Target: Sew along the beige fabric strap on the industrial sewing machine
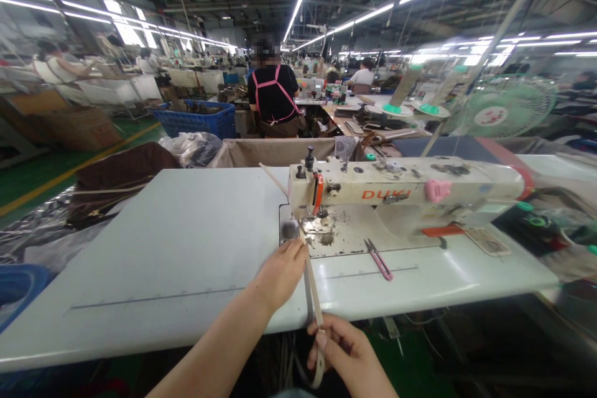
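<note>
A narrow beige strap [313, 289] runs through the sewing machine [401, 196] under its needle area and trails out behind it. My left hand [285, 267] is closed over the strap just in front of the presser foot, its fingertips pressed together on it. Below the table's front edge, my right hand [338, 348] pinches the strap between thumb and fingers, and the strap's lower end curls down beneath. Pink-handled thread snips [379, 260] lie on the machine bed to the right of my left hand.
The pale table [186, 242] carries a printed ruler line. Behind it stand a fabric-lined bin [261, 152], a blue basket [196, 118] and a seated person [274, 93] in a pink-strapped apron. A green fan [510, 106] and thread cones [405, 87] are at the right.
</note>
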`<action>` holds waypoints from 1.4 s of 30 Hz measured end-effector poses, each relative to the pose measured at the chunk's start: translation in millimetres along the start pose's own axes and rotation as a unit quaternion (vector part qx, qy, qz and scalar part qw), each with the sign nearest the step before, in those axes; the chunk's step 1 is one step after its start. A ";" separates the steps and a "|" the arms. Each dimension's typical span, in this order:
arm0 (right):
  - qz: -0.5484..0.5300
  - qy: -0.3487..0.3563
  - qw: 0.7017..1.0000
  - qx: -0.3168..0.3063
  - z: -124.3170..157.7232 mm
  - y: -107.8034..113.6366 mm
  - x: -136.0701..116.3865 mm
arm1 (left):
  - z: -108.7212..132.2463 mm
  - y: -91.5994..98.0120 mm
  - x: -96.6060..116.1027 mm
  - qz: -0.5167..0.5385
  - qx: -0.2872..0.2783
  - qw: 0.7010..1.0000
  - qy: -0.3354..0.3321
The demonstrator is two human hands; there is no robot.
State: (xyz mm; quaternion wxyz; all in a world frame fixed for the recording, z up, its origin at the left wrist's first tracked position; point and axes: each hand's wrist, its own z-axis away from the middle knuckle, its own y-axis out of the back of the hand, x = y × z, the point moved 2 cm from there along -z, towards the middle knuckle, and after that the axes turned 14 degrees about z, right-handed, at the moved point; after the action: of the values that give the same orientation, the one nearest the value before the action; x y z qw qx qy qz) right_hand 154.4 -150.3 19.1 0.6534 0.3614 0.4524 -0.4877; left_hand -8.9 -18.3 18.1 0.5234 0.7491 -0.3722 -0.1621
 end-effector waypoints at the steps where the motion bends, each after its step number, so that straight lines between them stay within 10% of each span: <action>1: -0.009 -0.012 1.000 -0.007 0.4 -0.8 0.4 | -0.4 0.6 0.2 0.001 0.004 1.000 -0.001; 42: 0.016 0.003 1.000 -0.026 13.5 1.3 -3.6 | -0.8 -8.9 -6.2 -0.013 -0.018 1.000 0.009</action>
State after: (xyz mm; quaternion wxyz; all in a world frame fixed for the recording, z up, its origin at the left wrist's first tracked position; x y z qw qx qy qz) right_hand 158.5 -161.2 26.9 0.6689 0.3525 0.4615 -0.4641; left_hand -9.0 -11.7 9.4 0.5382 0.7456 -0.3547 -0.1693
